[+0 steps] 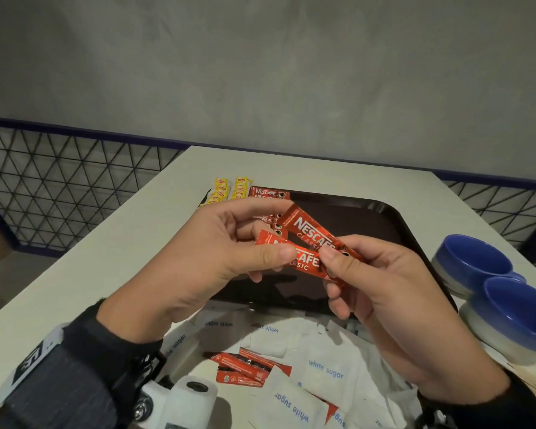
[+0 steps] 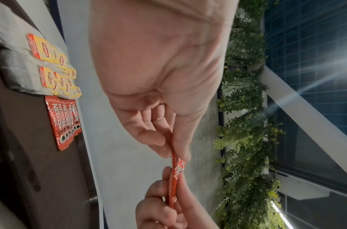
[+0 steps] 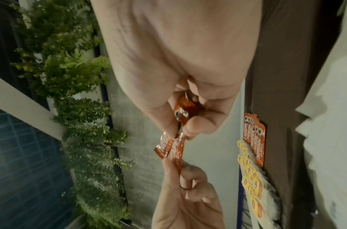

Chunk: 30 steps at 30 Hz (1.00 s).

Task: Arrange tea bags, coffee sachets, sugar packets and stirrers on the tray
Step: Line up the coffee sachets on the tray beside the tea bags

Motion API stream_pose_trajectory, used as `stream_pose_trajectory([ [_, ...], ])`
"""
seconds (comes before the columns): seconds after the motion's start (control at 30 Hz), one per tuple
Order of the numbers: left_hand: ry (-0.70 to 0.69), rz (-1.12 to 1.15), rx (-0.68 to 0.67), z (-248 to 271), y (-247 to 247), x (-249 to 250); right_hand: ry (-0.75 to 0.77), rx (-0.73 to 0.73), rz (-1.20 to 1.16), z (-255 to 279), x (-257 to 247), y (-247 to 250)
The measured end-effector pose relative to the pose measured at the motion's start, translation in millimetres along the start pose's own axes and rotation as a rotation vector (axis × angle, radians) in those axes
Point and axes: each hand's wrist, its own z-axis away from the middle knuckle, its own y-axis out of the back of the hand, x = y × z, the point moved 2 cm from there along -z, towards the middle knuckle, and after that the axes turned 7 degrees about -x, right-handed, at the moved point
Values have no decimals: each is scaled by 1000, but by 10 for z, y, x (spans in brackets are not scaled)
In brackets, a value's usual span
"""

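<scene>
Two red coffee sachets (image 1: 308, 239) are held in the air above the dark brown tray (image 1: 381, 222). My left hand (image 1: 217, 252) pinches the lower sachet (image 1: 304, 263) near its left end. My right hand (image 1: 381, 274) pinches the right ends of both sachets (image 3: 174, 148). On the tray's far left lie rows of yellow tea bags (image 1: 229, 190) and a row of red coffee sachets (image 1: 268, 193). In the left wrist view the held sachet (image 2: 175, 175) shows edge-on between both hands, with the tea bags (image 2: 54, 65) and laid sachets (image 2: 63, 120) on the tray (image 2: 31, 155).
White sugar packets (image 1: 322, 366) and a few more red sachets (image 1: 245, 366) lie in a heap in front of the tray. Two blue-and-white bowls (image 1: 502, 292) stand at the right of the white table (image 1: 106, 258). A wire fence (image 1: 59, 187) runs behind.
</scene>
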Motion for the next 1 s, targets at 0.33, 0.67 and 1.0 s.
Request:
stream_pose_trajectory([
  [0.33,-40,-129,-2,1,28,-3,12,31,190,4,1,13],
  [0.67,-61,-227,-21,1,26,12,187,139,403,53,-129,-34],
  [1.0,-71,-248,57,-4,203,110,120,-131,1094,-255,-596,-252],
])
